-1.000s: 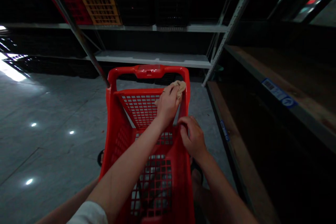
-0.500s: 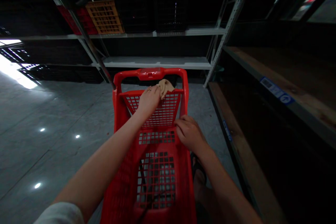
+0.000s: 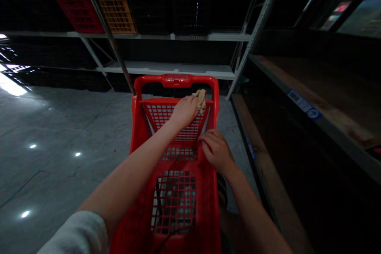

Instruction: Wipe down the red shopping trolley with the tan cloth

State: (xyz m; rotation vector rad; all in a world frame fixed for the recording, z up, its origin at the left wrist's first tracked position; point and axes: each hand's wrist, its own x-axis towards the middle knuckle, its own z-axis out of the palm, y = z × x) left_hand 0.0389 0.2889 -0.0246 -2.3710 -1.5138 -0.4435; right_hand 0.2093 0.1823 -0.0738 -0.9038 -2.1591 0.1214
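Note:
A red plastic shopping cart with grid walls stands in front of me, its handle bar at the far end. My left hand is closed on a crumpled beige cloth at the top edge of the cart's upright grid flap, near the right end. My right hand is wrapped over the cart's right side wall, lower down; its fingertips curl inward over the rim.
Behind the cart runs a metal shelf rack with a red crate, a yellow crate and dark crates. A pole rises at the cart's left corner. Wooden-edged shelves line the right. Grey floor lies left.
My left hand has slid to the right along the flap's top edge with the cloth, which is now more bunched. My right hand stays on the cart's side. The view has shifted slightly.

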